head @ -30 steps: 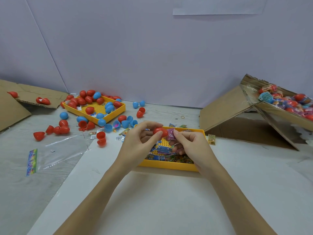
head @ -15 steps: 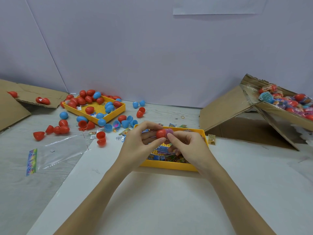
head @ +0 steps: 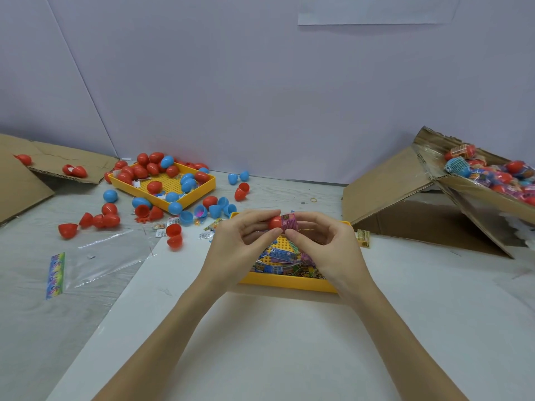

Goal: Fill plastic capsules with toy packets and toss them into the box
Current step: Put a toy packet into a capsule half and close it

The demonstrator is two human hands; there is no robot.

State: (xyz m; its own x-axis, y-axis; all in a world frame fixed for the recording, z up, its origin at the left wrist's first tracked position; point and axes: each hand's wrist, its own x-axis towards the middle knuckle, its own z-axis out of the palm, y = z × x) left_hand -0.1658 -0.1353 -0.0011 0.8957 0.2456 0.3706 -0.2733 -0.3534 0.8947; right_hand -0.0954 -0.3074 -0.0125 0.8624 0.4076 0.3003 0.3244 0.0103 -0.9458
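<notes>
My left hand (head: 237, 247) pinches a red capsule half (head: 275, 222) above the near yellow tray (head: 289, 283). My right hand (head: 327, 247) pinches a pink toy packet (head: 289, 221) whose end sits in the capsule's mouth. More colourful toy packets (head: 282, 261) lie in that tray under my hands. The cardboard box (head: 463, 186) at the right, tilted open, holds several filled capsules (head: 492, 169).
A second yellow tray (head: 188, 198) at the back left holds red and blue capsule halves, with more scattered on the table around it. A clear plastic bag (head: 95, 264) lies at the left. Flat cardboard (head: 52, 160) lies at the far left. A small yellow packet (head: 362, 238) sits right of the near tray.
Both hands rose slightly. The pink packet has gone from loose beside the red capsule half to partly inside its mouth.
</notes>
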